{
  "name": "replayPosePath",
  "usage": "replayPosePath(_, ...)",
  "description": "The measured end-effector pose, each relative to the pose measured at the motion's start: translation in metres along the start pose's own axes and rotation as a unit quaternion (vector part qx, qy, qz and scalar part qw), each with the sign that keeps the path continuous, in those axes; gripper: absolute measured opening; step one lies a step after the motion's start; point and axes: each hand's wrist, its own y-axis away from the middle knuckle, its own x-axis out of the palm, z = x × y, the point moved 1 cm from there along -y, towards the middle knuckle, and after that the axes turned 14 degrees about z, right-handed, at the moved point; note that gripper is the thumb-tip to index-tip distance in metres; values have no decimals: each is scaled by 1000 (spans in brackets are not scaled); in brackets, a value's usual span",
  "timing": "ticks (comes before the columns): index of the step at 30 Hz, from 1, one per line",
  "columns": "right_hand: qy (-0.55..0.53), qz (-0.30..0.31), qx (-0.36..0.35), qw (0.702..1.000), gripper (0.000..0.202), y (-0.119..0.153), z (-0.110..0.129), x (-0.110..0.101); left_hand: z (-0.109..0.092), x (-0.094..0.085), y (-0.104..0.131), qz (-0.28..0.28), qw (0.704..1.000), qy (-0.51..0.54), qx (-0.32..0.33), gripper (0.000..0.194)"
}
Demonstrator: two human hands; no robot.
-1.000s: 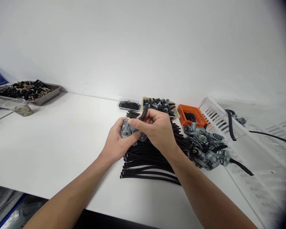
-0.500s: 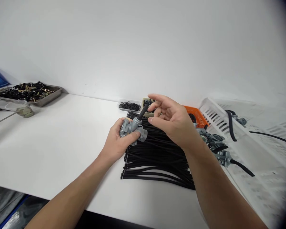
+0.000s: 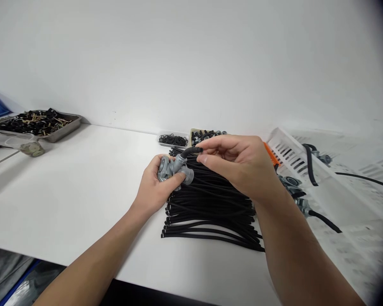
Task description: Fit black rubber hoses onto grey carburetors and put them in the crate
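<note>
Black tube now bent over, both hands at one metal part.

The left hand [image 3: 155, 183] grips the grey metal part [image 3: 170, 165] above the table [image 3: 83, 182], toward its far edge, over the left ends of the loose tubes [image 3: 210, 208]. A moment ago the short black tube [image 3: 190, 151] stood straight and the right hand [image 3: 239, 163] was spread off it; now its thumb and forefinger sit narrow at the tip, a firm pinch impossible to tell. The tube's base remains in the fitting, so the two still seem joined.
</note>
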Motion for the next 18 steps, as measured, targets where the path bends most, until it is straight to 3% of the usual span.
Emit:
replayPosePath(7, 34, -55, -47, 997, 6, 0, 4, 9, -5, 1, 2, -7, 999, -43, 22, 25)
replayPosePath(12, 44, -82, -38, 995, 3, 0, 4, 13, -7, 6, 5, 20, 996, -68, 53, 27)
replayPosePath(15, 44, -88, -43, 994, 12, -1, 1, 13, -7, 8, 6, 35, 996, -64, 55, 27)
replayPosePath(18, 65, -79, -61, 993, 8, -3, -2, 11, -6, 8, 6, 46, 997, -47, 48, 27)
